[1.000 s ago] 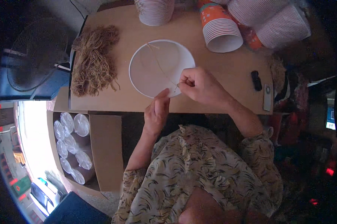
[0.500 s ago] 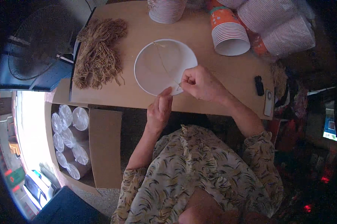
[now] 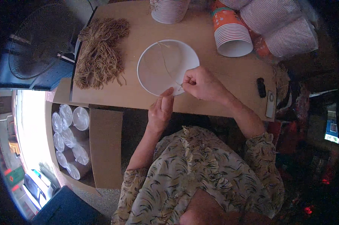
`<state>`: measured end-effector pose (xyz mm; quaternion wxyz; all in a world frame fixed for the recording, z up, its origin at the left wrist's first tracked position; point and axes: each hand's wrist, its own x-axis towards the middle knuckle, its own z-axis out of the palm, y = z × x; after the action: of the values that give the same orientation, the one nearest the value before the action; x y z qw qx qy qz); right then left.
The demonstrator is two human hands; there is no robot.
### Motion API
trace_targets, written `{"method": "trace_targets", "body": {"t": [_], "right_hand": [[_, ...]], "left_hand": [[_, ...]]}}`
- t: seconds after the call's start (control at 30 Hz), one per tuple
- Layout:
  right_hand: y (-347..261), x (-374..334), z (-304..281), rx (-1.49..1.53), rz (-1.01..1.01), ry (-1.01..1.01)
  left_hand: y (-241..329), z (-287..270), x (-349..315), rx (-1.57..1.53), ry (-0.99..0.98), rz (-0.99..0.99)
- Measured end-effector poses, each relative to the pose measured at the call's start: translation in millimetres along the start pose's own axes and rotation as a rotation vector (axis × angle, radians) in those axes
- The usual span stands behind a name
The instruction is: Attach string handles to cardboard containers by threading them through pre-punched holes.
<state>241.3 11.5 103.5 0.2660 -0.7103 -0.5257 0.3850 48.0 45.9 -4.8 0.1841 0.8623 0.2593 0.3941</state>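
A white paper bucket point(image 3: 148, 71) stands near the front edge of the table with its mouth toward me. A thin tan string point(image 3: 165, 64) is fixed near its far rim and runs across the opening to the near rim. My right hand point(image 3: 202, 83) is closed in a pinch on the string's near end, just over the rim. My left hand point(image 3: 160, 111) is closed at the near rim, thumb and fingers gripping the bucket's edge. A small loop or end of string shows between the hands, too small to make out clearly.
A bundle of tan strings point(image 3: 102, 54) lies at the left. Stacked paper buckets point(image 3: 169, 11) stand at the back; more stacks point(image 3: 234, 39) lie back right, some plastic-wrapped. A black object point(image 3: 261, 87) is on the right. An open carton point(image 3: 106, 148) of wrapped stacks sits lower left.
Both hands keep nearly the same places at the near rim. The string curves slightly more. The whole view has shifted a little.
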Motion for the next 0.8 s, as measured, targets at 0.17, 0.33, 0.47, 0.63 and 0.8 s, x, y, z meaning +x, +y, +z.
{"method": "trace_targets", "body": {"t": [0.17, 0.33, 0.47, 0.63, 0.8], "right_hand": [[17.5, 6.0, 9.4, -0.066, -0.070, 0.018], [14.2, 9.5, 12.7, -0.118, -0.012, 0.016], [18.2, 11.6, 8.4, -0.112, -0.027, 0.033], [11.1, 9.3, 2.4, -0.150, -0.038, 0.007], [21.6, 12.3, 1.3, -0.105, -0.080, -0.013]], "left_hand": [[4.9, -3.7, 3.7, -0.004, -0.051, -0.020], [8.3, -5.7, 7.5, -0.042, -0.095, -0.037], [10.3, -6.0, 10.2, -0.047, -0.069, -0.001], [6.7, -4.7, 4.1, -0.009, -0.072, -0.013], [8.6, -5.5, 3.7, -0.012, -0.069, -0.020]]}}
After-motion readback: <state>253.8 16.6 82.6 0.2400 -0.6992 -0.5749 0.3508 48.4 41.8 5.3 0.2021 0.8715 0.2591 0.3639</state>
